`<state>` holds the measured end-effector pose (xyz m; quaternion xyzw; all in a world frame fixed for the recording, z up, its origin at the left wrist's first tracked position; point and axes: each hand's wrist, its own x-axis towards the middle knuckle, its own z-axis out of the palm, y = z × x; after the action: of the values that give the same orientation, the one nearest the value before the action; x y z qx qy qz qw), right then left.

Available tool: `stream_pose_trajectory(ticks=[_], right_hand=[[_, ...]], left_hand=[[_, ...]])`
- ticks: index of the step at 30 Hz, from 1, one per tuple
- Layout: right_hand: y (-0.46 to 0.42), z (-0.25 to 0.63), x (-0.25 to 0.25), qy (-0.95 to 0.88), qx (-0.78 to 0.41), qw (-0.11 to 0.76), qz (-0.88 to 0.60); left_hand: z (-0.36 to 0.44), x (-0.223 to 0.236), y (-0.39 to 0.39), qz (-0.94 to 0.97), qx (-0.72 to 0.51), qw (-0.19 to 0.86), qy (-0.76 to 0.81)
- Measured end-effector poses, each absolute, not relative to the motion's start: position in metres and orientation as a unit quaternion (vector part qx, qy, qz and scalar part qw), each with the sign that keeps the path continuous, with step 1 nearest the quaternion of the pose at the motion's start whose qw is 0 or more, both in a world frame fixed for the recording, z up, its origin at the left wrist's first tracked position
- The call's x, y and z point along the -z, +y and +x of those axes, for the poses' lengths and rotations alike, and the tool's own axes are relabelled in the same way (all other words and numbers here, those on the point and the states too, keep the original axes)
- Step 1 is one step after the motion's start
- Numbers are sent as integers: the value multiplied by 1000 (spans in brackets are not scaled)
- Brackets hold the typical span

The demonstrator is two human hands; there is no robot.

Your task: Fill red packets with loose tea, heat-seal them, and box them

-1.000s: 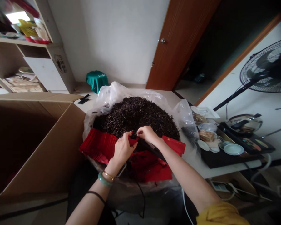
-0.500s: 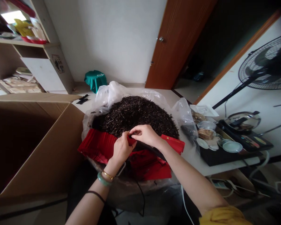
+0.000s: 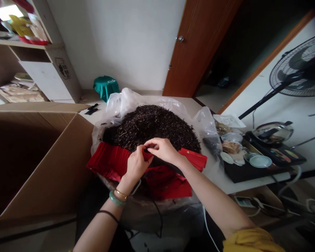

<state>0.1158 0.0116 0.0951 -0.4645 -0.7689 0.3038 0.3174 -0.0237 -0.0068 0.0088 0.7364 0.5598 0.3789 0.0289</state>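
Seen from the person's head, looking down, two bare forearms reach over a clear plastic bag (image 3: pixel 123 105) that spreads around a rounded heap of dark, wiry dried tea leaves (image 3: pixel 152 126); a band of red paper packets (image 3: pixel 107 161) lies along the front of the heap, with more red packets (image 3: pixel 168 185) nearer the person and a dark strip (image 3: pixel 168 166) among them. The hands are close together at the front edge of the heap; the left hand (image 3: pixel 137 164) has its fingers curled narrowly around a small red flap (image 3: pixel 147 155); the right hand (image 3: pixel 162 150) reaches across, its fingertips (image 3: pixel 148 145) pinched on a thin dark edge just above that flap; exactly what this edge belongs to is hidden. A jade bangle (image 3: pixel 117 198) and a gold bangle (image 3: pixel 121 194) circle the left wrist; a yellow sleeve (image 3: pixel 252 239) covers the right upper arm.

An open cardboard box (image 3: pixel 57 164) stands just left of the bag; a black tray (image 3: pixel 241 173) of small dishes sits to the right on a white table (image 3: pixel 220 183); beyond them are a stainless pot (image 3: pixel 273 132) and a standing fan (image 3: pixel 296 66); a brown door (image 3: pixel 199 49) stands ahead.
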Motion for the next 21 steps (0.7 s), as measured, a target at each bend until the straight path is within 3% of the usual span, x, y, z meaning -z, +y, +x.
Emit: stream_pose_trajectory(ticks=[11, 17, 21], right_hand=[[12, 118, -90, -746, -288, 375, -469], [9, 120, -96, -787, -276, 272, -480], [8, 122, -97, -802, -248, 249, -484]], left_hand=[[-24, -9, -7, 737, -381, 33, 557], [-23, -10, -7, 739, -371, 26, 562], [-23, -10, -7, 737, -371, 33, 564]])
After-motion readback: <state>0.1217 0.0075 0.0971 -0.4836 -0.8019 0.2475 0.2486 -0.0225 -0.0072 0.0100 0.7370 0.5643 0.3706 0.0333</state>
